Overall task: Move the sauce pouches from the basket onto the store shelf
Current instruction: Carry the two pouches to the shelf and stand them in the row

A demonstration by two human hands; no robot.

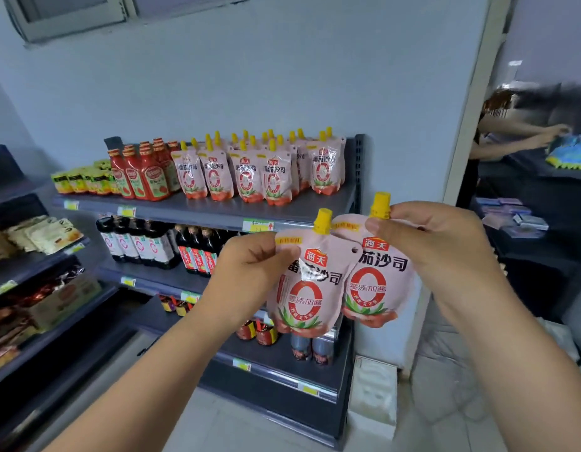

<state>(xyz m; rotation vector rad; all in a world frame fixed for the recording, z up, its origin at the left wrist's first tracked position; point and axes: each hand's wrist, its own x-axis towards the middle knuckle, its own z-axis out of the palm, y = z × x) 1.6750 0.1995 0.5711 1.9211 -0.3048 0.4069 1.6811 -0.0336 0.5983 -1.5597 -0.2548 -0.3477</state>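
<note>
**Near the Shelf, Two Pouches Up in the Air**

Just below the dark grey metal top shelf, two soft pink sauce pouches with yellow caps hung side by side, touching. The left hand pinched the top corner of the left pouch with thumb and bent fingers. The right hand pinched the right pouch just under its cap. Many standing pouches already filled that shelf. These two were not set down yet. The basket was out of sight, so I could not tell how many were left.
</note>
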